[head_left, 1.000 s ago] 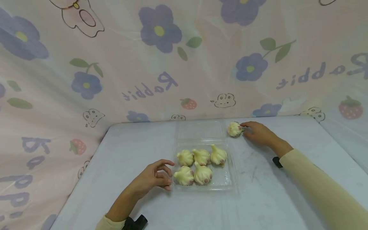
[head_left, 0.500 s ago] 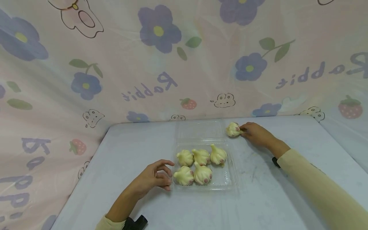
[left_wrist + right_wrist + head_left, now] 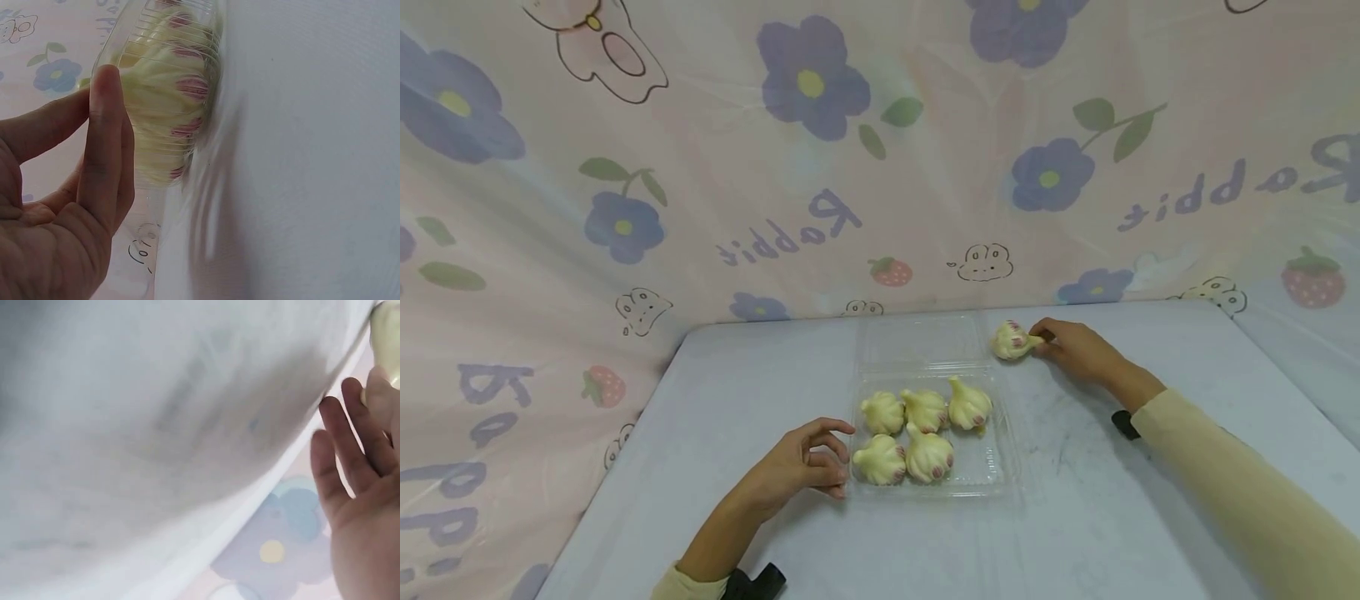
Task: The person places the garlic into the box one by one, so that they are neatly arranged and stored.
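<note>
Pink curtain behind | open box holding five bulbs | right grip pinching garlic | left grip relaxed

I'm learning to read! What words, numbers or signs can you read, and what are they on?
"Rabbit", backwards, middle of the patterned cloth.
"Rabbit", backwards, on its right.
Left: turned letters, partly cut off; word uncertain.
Left wrist view: letters at the top, partly hidden, unreadable.
Clear box, garlic bulbs: none readable.
</note>
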A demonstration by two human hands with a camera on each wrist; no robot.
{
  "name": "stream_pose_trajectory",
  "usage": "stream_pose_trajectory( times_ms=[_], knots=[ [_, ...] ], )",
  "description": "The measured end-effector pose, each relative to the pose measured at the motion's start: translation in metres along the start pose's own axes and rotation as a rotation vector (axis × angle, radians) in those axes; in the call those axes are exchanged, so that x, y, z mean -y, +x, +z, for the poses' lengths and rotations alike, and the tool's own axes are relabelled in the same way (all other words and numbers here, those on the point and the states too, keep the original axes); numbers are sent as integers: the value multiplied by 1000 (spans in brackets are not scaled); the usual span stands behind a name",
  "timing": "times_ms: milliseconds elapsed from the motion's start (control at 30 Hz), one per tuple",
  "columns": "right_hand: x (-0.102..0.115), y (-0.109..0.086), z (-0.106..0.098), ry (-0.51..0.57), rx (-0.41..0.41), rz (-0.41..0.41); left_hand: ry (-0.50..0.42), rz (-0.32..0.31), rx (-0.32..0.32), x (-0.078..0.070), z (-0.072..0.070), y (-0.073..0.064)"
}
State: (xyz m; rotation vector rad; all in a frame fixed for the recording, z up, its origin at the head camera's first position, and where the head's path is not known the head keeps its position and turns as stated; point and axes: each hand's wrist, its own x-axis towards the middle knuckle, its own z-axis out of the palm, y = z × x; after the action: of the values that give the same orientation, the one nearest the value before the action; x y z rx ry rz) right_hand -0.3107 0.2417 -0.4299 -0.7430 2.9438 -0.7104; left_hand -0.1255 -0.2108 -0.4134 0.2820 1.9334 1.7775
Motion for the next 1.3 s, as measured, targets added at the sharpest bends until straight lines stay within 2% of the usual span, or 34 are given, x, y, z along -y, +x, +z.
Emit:
stream_pose_trajectory(
  times_ms=[67,267,400,800,1033,1167,1300],
  knots=[
    [-1,-3,-2,19,-22,14,0,7,3,0,0,0],
    [-3,-11,-4,24,-109,-55,-1,26,5,0,1,0],
    [0,-20,-5,39,-135,-62,-3,21,3,0,2,0],
    [16,-59,-15,16,-207,-41,-5,13,-1,-1,2,-1],
    [30,-81,-23,-9,-284,-50,2,17,-1,0,1,-1],
    [38,-95,-28,-35,-301,-41,7,21,3,0,1,-1],
    [43,-107,-30,-62,-278,-37,6,19,3,-1,1,-1]
  ],
)
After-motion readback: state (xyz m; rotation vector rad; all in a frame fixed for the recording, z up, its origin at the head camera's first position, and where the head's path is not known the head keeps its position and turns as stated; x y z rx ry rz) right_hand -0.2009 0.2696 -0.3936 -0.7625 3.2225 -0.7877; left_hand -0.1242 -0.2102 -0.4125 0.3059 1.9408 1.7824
